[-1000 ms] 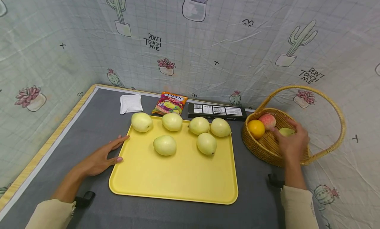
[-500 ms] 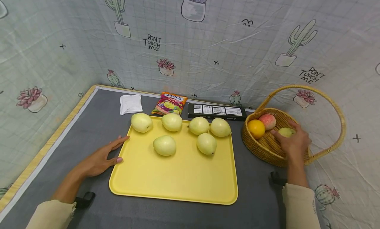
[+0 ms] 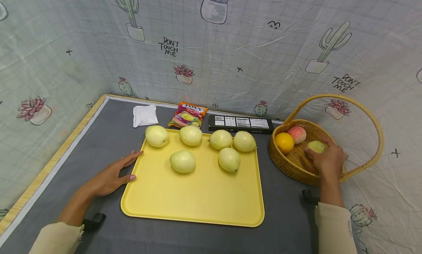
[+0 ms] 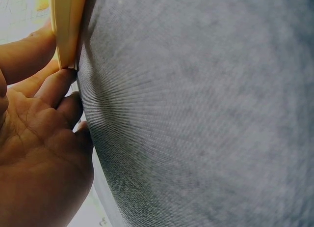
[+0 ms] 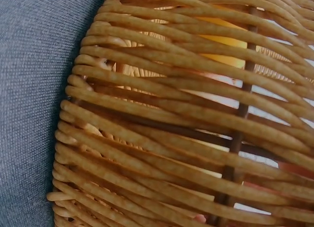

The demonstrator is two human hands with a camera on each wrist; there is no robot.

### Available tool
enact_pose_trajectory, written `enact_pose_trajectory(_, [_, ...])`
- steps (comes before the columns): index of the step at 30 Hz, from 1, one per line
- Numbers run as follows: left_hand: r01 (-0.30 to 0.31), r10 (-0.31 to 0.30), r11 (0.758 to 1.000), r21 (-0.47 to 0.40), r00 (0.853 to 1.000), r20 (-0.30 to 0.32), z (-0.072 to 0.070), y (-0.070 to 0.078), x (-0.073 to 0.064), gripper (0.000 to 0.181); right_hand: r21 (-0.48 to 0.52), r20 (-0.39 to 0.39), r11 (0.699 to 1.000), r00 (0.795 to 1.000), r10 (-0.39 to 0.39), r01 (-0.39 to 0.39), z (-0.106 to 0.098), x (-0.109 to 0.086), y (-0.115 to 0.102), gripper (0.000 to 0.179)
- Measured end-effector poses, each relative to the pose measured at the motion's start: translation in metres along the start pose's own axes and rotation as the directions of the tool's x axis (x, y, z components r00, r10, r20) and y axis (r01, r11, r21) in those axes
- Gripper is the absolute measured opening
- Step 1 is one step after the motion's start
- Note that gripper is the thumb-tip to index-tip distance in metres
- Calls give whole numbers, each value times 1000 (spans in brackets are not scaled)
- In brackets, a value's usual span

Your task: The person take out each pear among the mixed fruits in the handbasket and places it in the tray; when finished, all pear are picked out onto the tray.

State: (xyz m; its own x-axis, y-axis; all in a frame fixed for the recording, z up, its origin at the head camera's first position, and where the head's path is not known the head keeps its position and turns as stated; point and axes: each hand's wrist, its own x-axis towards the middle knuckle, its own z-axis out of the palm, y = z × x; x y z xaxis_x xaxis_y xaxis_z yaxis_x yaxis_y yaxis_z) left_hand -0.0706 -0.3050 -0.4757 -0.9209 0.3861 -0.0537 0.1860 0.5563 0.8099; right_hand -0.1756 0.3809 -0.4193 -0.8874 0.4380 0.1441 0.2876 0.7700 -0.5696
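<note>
In the head view my right hand (image 3: 326, 157) reaches into the wicker basket (image 3: 298, 166), thumb and fingers around a green pear-like fruit (image 3: 317, 146). An orange (image 3: 284, 142) and a pink peach (image 3: 297, 134) lie beside it. The right wrist view is filled by the basket's woven wall (image 5: 162, 104), which hides the hand. My left hand (image 3: 107, 177) rests at the left edge of the yellow tray (image 3: 197, 206), its fingers spread and touching the rim. In the left wrist view the left hand's thumb and fingertips meet the tray rim (image 4: 68, 30).
Several pale green pear-like fruits (image 3: 183, 161) lie on the tray's far half. Behind it are a white packet (image 3: 145, 116), a candy bag (image 3: 188, 115) and a long black box (image 3: 240, 124). The basket's tall handle (image 3: 376, 126) arches to the right, near the curtain.
My right hand has shifted slightly right in the basket and its fingers have closed around the green fruit, which has tilted a little. The left hand and tray stay in place.
</note>
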Motion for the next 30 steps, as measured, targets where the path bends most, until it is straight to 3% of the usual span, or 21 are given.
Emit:
enact_pose_trajectory(9, [3,-3,1000,6,1000,1,0,0,0,84,-27,137,999,989,50,-47,-5,3,-3,74])
enact_pose_trajectory(13, [5,-5,1000,9,1000,-1,0,-1,1,84,-19,159,999,986,47,-44,-5,3,-3,70])
enact_pose_trajectory(19, [8,-8,1000,4,1000,-4,1,0,0,84,-12,168,998,983,70,-69,-5,1,-5,70])
enact_pose_trajectory(30, [-16,16,1000,15,999,-28,2,-2,-1,83,114,67,990,995,80,-87,-3,-7,-6,70])
